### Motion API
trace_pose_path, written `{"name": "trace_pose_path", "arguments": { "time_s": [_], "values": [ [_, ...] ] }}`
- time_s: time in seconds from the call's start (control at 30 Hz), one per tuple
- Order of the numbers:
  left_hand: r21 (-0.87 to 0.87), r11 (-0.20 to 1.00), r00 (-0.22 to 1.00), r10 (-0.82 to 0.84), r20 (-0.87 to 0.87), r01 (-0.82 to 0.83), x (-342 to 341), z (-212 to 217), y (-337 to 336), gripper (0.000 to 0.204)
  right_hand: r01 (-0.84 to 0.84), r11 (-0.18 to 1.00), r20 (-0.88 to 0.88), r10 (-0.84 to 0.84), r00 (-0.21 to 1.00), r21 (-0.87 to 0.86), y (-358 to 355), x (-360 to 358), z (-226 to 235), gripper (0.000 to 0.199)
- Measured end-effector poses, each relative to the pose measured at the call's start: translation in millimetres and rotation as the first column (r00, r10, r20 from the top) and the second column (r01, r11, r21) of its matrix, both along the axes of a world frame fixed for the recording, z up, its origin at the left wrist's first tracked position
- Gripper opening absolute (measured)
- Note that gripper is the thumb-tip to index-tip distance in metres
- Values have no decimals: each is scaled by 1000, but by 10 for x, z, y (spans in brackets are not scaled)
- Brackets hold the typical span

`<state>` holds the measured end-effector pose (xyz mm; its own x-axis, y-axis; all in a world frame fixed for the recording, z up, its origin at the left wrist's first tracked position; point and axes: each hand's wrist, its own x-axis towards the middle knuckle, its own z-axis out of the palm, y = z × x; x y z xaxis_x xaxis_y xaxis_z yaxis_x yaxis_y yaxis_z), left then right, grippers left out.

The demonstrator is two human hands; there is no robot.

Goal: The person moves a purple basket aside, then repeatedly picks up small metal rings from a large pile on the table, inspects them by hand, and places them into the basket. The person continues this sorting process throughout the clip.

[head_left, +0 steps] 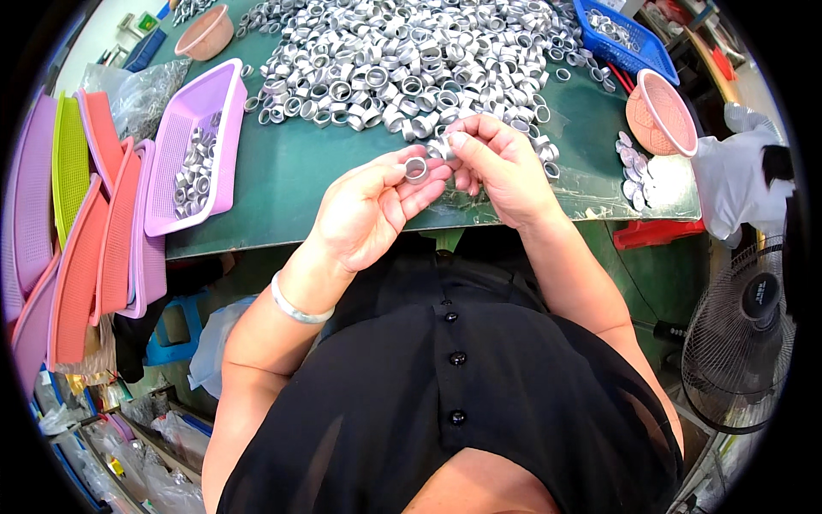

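Both of my hands meet over the front edge of the green table (282,184). My left hand (364,206), palm up, has a grey metal ring (416,170) between its thumb and fingers. In my right hand (505,167), another small metal ring (440,149) is pinched between thumb and fingers; part of it is hidden by them. Just beyond my hands lies a large heap of the same metal rings (402,64), with some loose ones at its right side near my right hand.
At left, a purple basket (229,141) holds several rings, beside stacked coloured baskets (111,231). A pink bowl (205,34) is at far left. At right are a blue basket (629,53), a pink basket (655,116), flat silvery discs (634,167) and a black fan (741,343).
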<state>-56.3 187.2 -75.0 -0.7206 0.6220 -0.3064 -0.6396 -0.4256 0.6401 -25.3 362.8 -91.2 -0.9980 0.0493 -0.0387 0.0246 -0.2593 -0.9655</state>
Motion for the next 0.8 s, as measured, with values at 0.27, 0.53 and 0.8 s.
{"name": "trace_pose_path", "arguments": {
  "time_s": [0.27,0.53,0.8],
  "values": [
    [106,991,996,-87,34,83,-52,-83,16,37,-75,989,-207,100,973,128,-21,21,24,23],
    [-314,949,983,-35,-179,-23,-157,-185,79,17,222,829,-267,-92,959,513,369,235,81,13],
    [-672,603,153,-685,-713,-430,-42,-208,499,20,242,328,-276,60,959,913,379,567,-185,18]
  ]
}}
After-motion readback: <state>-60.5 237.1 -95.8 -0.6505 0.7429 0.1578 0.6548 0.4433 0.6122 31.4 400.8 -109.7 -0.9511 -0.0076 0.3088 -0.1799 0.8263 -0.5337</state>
